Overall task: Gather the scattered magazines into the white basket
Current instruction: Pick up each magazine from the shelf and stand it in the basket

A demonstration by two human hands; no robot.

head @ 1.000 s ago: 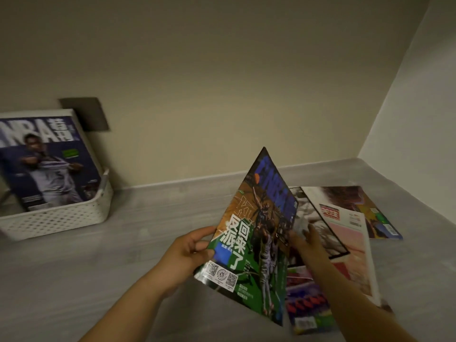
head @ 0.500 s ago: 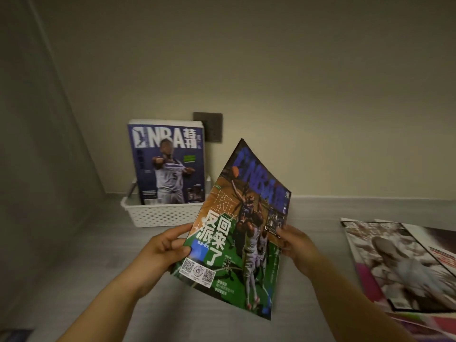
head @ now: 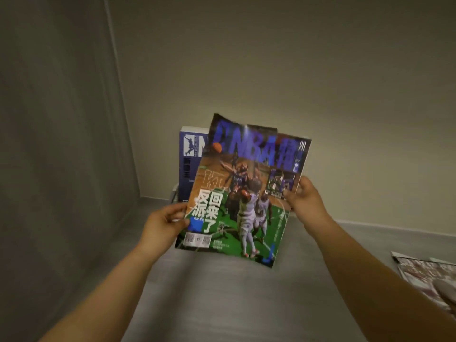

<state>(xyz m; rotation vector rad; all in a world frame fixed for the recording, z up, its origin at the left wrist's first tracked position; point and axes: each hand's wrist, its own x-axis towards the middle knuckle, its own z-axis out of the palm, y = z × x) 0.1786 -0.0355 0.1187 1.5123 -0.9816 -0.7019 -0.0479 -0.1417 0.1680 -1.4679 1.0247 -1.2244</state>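
- Viewing from the head camera: both hands hold one magazine in the air, cover facing the camera, tilted with its top edge leaning right; the cover shows basketball players on a green court, a blue "NBA" title and white Chinese characters.
- Left hand: grip closed on the magazine's lower left edge, thumb on the cover, the other fingers behind it.
- Right hand: grip closed on the magazine's right edge, thumb pressed on the cover.
- White basket: only a small part of its rim shows at the left of the held magazine; the rest is hidden behind it; it stands at the far end of the grey surface, near the wall.
- Second magazine: dark blue cover, standing upright in the basket, directly behind the held magazine and mostly covered by it.
- Further magazines: lying flat at the right edge of the surface, well apart from the basket; detail blurred.
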